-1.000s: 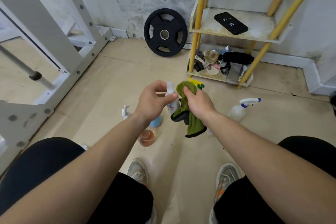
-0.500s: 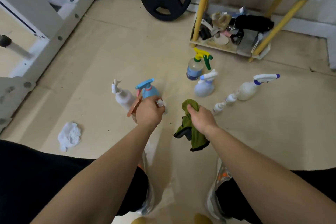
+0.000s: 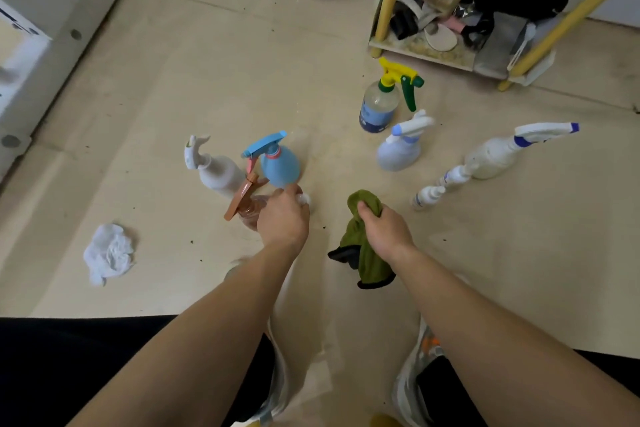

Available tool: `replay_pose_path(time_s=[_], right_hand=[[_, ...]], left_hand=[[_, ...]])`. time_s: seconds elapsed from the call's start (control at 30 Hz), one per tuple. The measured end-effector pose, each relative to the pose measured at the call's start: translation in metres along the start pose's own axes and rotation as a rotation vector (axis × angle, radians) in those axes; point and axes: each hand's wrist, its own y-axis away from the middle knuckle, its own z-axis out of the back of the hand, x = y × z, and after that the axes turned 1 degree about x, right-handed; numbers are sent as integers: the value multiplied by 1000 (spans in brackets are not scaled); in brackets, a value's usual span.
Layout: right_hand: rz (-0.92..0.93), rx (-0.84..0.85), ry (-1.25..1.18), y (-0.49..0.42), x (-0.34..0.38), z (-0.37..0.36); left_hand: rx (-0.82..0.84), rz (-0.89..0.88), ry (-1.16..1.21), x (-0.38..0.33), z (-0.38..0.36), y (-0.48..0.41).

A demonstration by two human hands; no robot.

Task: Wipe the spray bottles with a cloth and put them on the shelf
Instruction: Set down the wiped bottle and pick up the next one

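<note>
Single head view, looking steeply down at floor (image 3: 207,62), close over forearms

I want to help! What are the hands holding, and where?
The right hand grips the cloth by its bunched top. The left hand holds a small bottle, mostly hidden.

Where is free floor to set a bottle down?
Bare floor lies between the light blue spray bottle and the pale lilac spray bottle, and beyond the crumpled white cloth. Crowded: around the left hand, and the cluttered bottom tier of the yellow-legged shelf.
</note>
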Motion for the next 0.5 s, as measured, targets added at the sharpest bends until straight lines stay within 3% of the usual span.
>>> replay_pose_path(time_s=[0.5], right_hand=[[67,-85,-54,50,26,49]], left_hand=[[26,83,120,-45,55,22]])
